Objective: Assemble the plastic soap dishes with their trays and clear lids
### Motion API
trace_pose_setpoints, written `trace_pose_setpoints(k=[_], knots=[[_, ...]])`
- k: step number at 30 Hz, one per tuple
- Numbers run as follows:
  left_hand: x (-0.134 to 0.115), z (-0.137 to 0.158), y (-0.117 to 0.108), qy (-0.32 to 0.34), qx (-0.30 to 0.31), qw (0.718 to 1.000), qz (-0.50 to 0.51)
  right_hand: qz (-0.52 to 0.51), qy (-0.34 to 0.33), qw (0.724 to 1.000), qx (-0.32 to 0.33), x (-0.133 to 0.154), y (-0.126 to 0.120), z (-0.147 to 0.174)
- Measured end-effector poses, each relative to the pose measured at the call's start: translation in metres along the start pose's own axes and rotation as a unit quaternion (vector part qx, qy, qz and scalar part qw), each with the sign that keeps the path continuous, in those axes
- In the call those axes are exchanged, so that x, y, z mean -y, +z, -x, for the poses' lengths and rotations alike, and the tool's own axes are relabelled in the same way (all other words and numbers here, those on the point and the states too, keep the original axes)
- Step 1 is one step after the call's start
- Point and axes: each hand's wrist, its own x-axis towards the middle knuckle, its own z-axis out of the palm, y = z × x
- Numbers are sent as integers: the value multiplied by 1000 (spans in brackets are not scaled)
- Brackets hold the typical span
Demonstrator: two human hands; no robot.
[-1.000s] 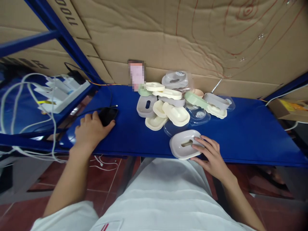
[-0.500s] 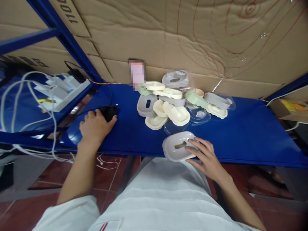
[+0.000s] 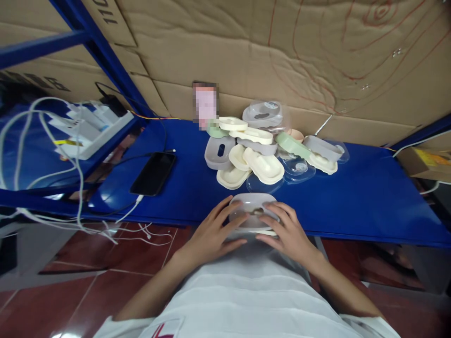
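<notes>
A grey soap dish (image 3: pixel 254 199) with a slot in its bottom is at the front edge of the table, close to my body. My left hand (image 3: pixel 215 229) grips its left side, fingers over the rim and thumb toward me. On the opposite side my right hand (image 3: pixel 289 228) holds it in the same way. A pale edge shows under the dish. Just beyond it lies a heap of soap dish parts: cream trays (image 3: pixel 264 166), a grey dish (image 3: pixel 219 152), a green part (image 3: pixel 293 144) and clear plastic covers (image 3: pixel 298 170).
A black phone (image 3: pixel 153 173) with a white cable lies on the blue table (image 3: pixel 366 192) at left. Behind it stand a power strip (image 3: pixel 105 136) and tangled white cables. A blurred pink-screened device (image 3: pixel 206 105) leans on the cardboard wall (image 3: pixel 211 47). An open carton (image 3: pixel 421 159) stands at right.
My left hand has left the black phone and come over to the grey soap dish. The dish has shifted slightly left, with my right hand still on it.
</notes>
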Motion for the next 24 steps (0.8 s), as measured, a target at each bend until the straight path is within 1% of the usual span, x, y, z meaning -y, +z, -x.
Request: trace_pose_setpoints(k=[2,4,5,6,7,8,9,10,11,12,14,16,20,24], knots=[[3,1,1,-1,-9,1000,6,-11,8,1000,16,-2,-2,0],[13,3,-9,-7,-23,1000,1,-20,10,999,32,-6,-5,3],[21,4,-18,-29,-36,999,-14,-24,10,999,38,-8,-7,4],[31,5,-29,-79,-60,994,-46,-26,8,999,42,-10,-9,6],[42,5,-42,-163,-90,978,-96,-27,8,999,44,-12,-10,7],[55,4,-55,-268,-98,947,-149,-27,8,999,45,-14,-11,9],[68,4,-68,-357,-89,908,-198,-27,11,999,46,-15,-12,10],[82,2,-80,-432,-70,867,-238,-27,15,998,47,-16,-12,10],[95,-1,-90,-485,-34,836,-255,-26,19,998,48,-17,-12,11],[107,-5,-98,-516,16,819,-250,-26,22,998,48,-17,-12,11],[127,-15,-108,-545,90,801,-232,-28,26,998,51,-17,-11,11],[141,-27,-112,-540,130,802,-219,-30,25,998,52,-17,-11,11],[152,-40,-111,-528,154,808,-214,-32,22,998,51,-17,-11,11],[160,-35,-112,-505,160,821,-214,-35,17,998,49,-18,-10,11]])
